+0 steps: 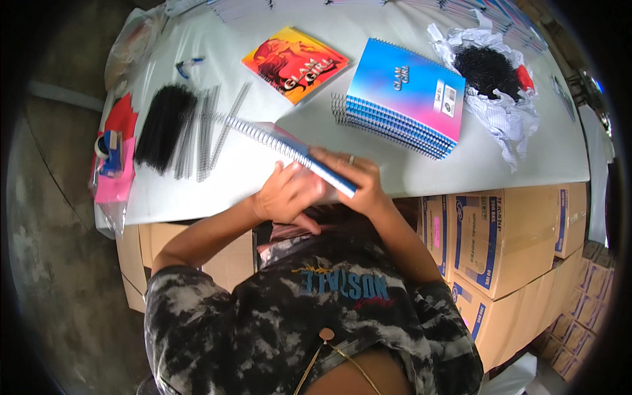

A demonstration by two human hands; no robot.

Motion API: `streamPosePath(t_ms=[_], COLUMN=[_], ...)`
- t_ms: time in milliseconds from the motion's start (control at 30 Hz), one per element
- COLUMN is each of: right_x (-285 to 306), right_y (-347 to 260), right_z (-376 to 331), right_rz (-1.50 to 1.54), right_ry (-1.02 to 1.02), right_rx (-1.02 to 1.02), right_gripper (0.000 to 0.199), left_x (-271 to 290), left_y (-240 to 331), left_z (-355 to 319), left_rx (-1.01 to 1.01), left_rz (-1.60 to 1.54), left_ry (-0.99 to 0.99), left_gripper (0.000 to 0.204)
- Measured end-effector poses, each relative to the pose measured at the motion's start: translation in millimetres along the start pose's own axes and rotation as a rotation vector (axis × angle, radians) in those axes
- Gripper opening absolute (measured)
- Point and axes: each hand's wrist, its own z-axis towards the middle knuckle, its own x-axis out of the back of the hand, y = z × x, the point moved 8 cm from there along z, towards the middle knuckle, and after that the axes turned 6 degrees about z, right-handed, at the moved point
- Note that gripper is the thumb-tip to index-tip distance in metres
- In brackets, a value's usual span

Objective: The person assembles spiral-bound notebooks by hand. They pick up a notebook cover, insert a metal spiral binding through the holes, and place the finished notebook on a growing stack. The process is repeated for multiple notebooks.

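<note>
A spiral notebook [299,151], seen nearly edge-on, is held over the table's near edge. My right hand [352,176] grips its near end, with a ring on one finger. My left hand [289,194] lies against the notebook's coil side, its fingers stretched and slightly blurred, the thumb apart. A dark wire coil [220,119] runs along the notebook's edge and sticks out past its far left end. Beyond it lies a red and yellow notebook cover stack [293,64]. To the right stands a pile of blue and pink spiral notebooks [405,89], with loose coil ends jutting out on its left.
Black wire coils [166,128] lie in a bunch at left, beside several separate coils [201,141]. Blue-handled pliers [189,66] and a blue tape dispenser [112,155] are nearby. Crumpled paper [503,125] holds a black coil heap [487,71]. Cardboard boxes [513,237] stand below right.
</note>
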Motion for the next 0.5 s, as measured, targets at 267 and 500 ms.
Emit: streamPosePath(t_ms=[267, 500], right_x=[-8.1, -19.3], right_y=[10.8, -2.1], right_z=[-2.8, -0.9], right_rz=[-0.01, -0.047], right_ry=[0.034, -0.027], right_rx=[-0.016, -0.007], right_gripper=[0.045, 0.043], left_x=[2.8, 24.5], left_y=[-15.1, -36.4], left_z=[23.4, 39.1], left_rx=[0.124, 0.332], left_rz=[0.009, 0.027], left_ry=[0.23, 0.296], left_gripper=[0.103, 0.101])
